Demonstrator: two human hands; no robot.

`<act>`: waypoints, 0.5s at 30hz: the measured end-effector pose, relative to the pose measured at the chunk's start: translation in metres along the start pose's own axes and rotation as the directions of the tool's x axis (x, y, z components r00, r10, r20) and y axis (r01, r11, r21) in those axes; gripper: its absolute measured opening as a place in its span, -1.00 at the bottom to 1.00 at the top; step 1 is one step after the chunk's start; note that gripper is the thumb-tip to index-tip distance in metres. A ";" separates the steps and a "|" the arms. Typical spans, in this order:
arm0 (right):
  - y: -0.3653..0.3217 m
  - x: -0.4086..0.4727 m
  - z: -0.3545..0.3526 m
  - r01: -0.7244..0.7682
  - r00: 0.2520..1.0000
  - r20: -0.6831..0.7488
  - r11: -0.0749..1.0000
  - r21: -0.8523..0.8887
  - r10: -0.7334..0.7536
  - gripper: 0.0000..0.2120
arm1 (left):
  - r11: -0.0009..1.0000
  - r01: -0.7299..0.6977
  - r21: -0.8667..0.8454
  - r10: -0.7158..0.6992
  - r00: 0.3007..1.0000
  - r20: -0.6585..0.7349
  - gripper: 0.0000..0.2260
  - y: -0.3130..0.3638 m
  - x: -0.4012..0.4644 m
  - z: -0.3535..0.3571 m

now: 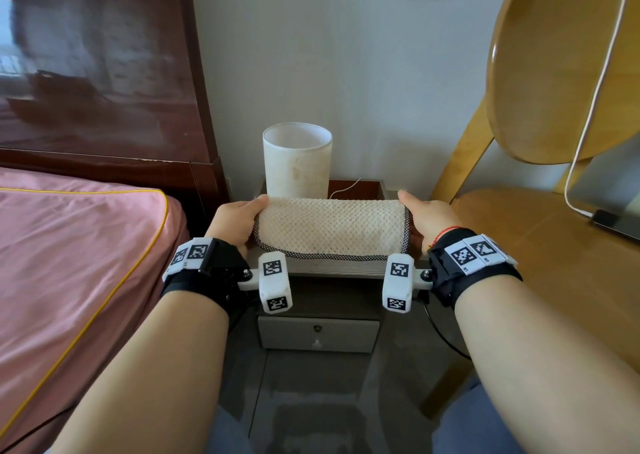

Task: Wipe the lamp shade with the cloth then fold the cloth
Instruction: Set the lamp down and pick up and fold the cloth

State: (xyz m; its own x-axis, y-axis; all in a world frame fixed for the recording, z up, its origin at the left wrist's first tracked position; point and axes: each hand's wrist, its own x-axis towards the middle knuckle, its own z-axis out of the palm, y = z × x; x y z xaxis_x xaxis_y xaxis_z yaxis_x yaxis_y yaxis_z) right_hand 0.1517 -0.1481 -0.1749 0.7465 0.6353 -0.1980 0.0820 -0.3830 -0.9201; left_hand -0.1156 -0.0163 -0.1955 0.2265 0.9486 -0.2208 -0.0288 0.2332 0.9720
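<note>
Between two hands (232, 221) (426, 219), one cloth (330, 227)

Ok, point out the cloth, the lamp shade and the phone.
cloth (330, 227), head view, middle of its textured top face.
lamp shade (296, 168), head view, front of its white wall.
phone (614, 224), head view, its dark body on the chair.

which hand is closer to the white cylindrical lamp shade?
Left. Left hand grips the beige cloth end just below the white cylindrical lamp shade; right hand holds the far end.

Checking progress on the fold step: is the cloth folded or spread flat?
Folded. The cloth shows a rounded doubled far edge; the left hand and right hand hold its ends.
</note>
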 end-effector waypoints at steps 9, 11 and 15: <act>0.007 -0.001 0.009 -0.296 0.891 0.427 0.912 0.284 0.156 -0.84 | 0.961 0.197 -0.195 -0.169 0.974 0.150 -0.82 0.012 -0.015 0.008; 0.008 0.000 0.012 -0.266 0.899 0.416 0.924 0.276 0.135 -0.88 | 0.958 0.210 -0.193 -0.181 0.971 0.157 -0.83 0.013 -0.017 0.008; 0.011 0.005 0.013 -0.184 0.934 0.355 0.916 0.355 0.049 -0.88 | 0.951 0.237 -0.197 -0.207 0.965 0.163 -0.83 0.015 -0.018 0.006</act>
State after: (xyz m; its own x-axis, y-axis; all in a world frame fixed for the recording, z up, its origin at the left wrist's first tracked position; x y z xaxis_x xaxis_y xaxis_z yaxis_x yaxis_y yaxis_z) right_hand 0.1484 -0.1405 -0.1907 0.4664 0.8123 -0.3503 -0.2967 -0.2294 -0.9270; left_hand -0.1145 -0.0311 -0.1768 0.3832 0.8322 -0.4008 -0.1657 0.4888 0.8565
